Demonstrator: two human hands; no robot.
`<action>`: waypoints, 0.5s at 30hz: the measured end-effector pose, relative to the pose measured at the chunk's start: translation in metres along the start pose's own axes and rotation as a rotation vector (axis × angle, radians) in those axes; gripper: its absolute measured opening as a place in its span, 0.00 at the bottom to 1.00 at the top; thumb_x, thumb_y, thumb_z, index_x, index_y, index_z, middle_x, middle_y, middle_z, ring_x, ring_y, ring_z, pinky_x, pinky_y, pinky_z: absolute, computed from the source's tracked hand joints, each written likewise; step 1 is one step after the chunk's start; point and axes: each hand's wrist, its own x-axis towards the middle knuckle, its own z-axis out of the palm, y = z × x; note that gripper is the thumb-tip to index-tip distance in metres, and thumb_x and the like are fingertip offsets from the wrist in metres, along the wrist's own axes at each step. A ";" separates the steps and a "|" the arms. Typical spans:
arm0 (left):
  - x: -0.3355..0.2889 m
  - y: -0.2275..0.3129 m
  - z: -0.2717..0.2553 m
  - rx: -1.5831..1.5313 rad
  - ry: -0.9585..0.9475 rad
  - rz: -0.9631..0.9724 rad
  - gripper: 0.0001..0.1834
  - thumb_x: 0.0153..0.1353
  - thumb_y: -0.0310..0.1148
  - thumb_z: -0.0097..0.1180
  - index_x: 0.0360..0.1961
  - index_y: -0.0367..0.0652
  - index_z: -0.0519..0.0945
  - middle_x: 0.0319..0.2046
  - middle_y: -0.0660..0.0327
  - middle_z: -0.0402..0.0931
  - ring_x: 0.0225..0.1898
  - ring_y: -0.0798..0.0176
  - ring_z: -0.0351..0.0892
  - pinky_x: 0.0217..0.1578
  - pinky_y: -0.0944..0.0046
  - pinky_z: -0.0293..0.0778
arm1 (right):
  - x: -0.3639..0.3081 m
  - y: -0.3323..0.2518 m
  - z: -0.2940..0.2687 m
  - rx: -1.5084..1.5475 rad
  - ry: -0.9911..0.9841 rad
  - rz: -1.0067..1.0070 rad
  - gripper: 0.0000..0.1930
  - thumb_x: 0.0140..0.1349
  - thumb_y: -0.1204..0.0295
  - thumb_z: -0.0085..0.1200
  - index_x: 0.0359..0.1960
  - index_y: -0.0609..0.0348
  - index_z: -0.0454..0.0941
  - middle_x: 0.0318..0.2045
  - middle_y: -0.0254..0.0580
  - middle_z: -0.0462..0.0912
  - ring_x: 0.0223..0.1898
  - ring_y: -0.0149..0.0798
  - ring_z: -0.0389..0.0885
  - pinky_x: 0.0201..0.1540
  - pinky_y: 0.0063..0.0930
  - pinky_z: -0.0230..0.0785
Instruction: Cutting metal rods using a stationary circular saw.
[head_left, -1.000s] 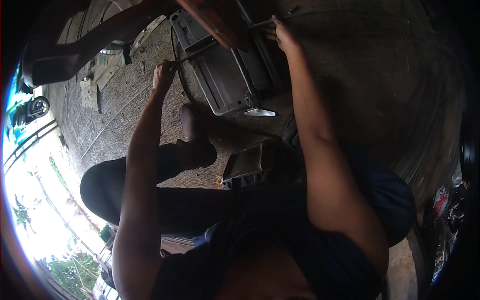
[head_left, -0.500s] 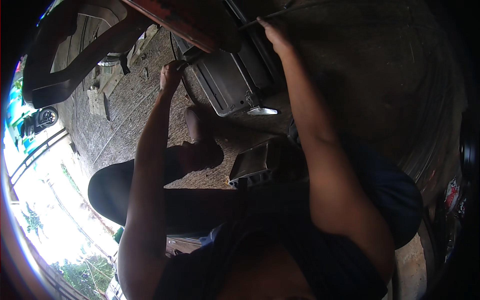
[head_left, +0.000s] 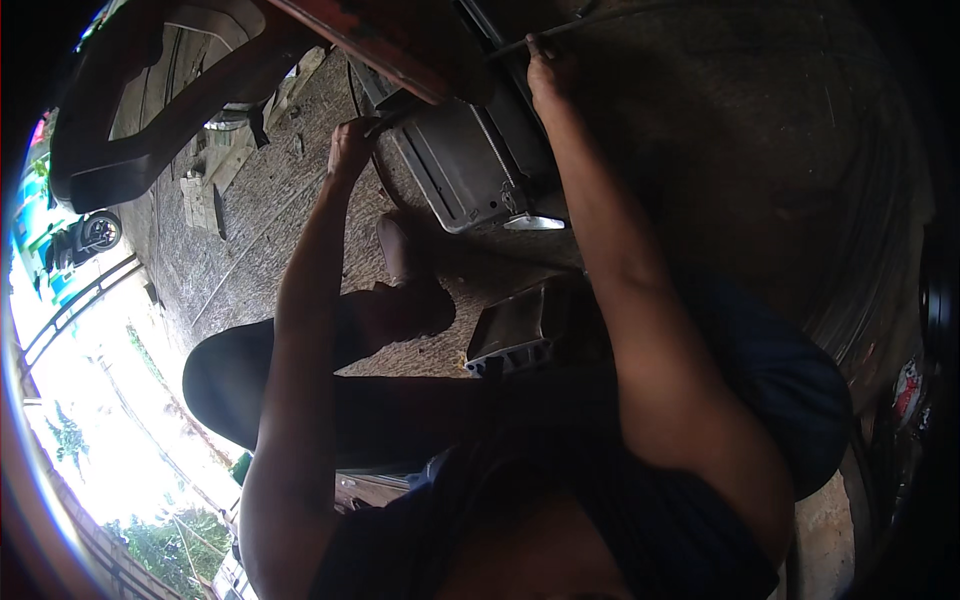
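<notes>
A dark metal machine base (head_left: pixel 445 165) stands on the floor ahead of me, with a threaded screw (head_left: pixel 497 145) and a pale metal plate (head_left: pixel 534 223) at its near end. Over it hangs a reddish, worn metal part (head_left: pixel 375 45). My left hand (head_left: pixel 349 148) is closed on the end of a dark bar (head_left: pixel 392 112) at the base's left side. Beyond the base on the right, my right hand (head_left: pixel 551 78) is closed around a thin rod (head_left: pixel 625 14), one finger reaching up over it. The reddish part hides whether bar and rod are one piece.
A dark tray-like metal object (head_left: pixel 510 325) lies between my legs. Wood scraps (head_left: pixel 201 203) rest on the rough floor at left, below a dark frame (head_left: pixel 110 165). A motorcycle wheel (head_left: pixel 99 232) shows by the bright opening. Crumpled litter (head_left: pixel 907 390) lies far right.
My right hand has shifted slightly and curled its fingers more closely around the rod. My left hand keeps its hold. The whole view has drifted slightly.
</notes>
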 end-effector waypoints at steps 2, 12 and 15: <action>0.004 0.005 0.001 -0.026 0.016 0.048 0.11 0.54 0.32 0.59 0.39 0.43 0.83 0.36 0.51 0.81 0.40 0.49 0.81 0.41 0.58 0.75 | 0.005 0.003 -0.001 -0.018 0.034 0.009 0.16 0.53 0.64 0.65 0.36 0.64 0.80 0.33 0.41 0.82 0.37 0.35 0.78 0.44 0.33 0.68; -0.003 -0.004 -0.003 -0.028 0.030 0.029 0.09 0.53 0.33 0.60 0.35 0.43 0.83 0.33 0.53 0.81 0.37 0.49 0.81 0.37 0.57 0.76 | 0.018 0.020 0.004 -0.005 0.124 -0.053 0.15 0.54 0.64 0.64 0.35 0.65 0.80 0.35 0.43 0.82 0.39 0.34 0.76 0.45 0.33 0.68; 0.000 0.000 -0.002 -0.009 0.006 0.044 0.09 0.53 0.32 0.60 0.35 0.43 0.83 0.33 0.53 0.81 0.36 0.49 0.81 0.37 0.57 0.76 | 0.023 0.025 0.000 -0.059 0.139 -0.052 0.15 0.55 0.65 0.63 0.37 0.65 0.79 0.35 0.43 0.82 0.39 0.35 0.76 0.46 0.32 0.67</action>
